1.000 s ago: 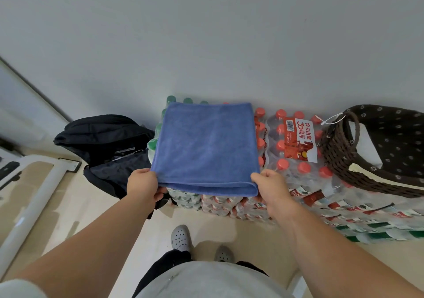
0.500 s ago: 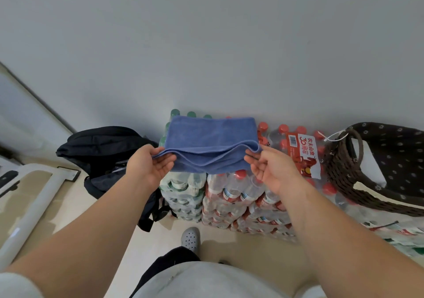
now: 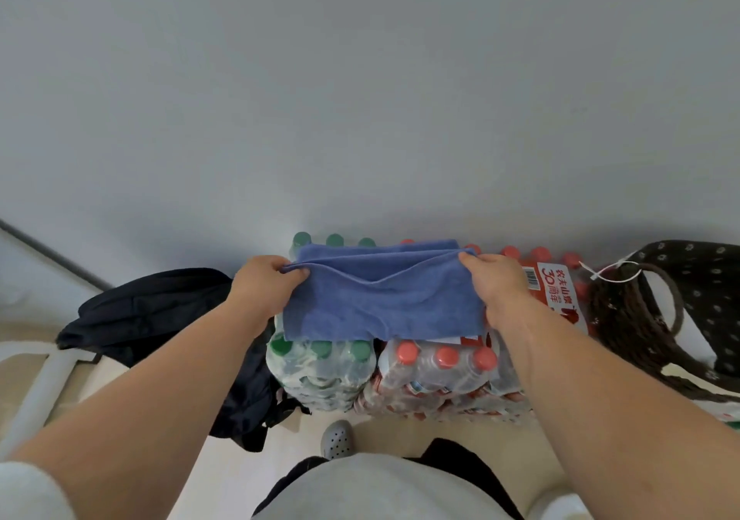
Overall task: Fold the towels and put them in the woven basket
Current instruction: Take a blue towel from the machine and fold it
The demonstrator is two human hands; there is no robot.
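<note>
A blue towel [image 3: 380,303] lies on top of stacked packs of water bottles, folded over on itself so its near half is doubled toward the far edge. My left hand [image 3: 264,283] pinches the towel's left corner. Gripping the right corner is my right hand [image 3: 496,283]. The lifted edge sags a little between the two hands. At the far right, a dark brown woven basket [image 3: 624,319] with a dotted lining rests on the bottle packs; its inside shows white fabric, partly cut off by the frame.
Green-capped bottles [image 3: 320,363] and red-capped bottles [image 3: 440,367] form the work surface against a grey wall. A black backpack [image 3: 152,315] leans at the left. A white frame [image 3: 40,383] stands at the far left. My grey shoe [image 3: 338,437] is on the beige floor.
Both hands have lifted the towel's near edge and carried it away from me to the far edge, halving the towel. The camera has tilted up a little.
</note>
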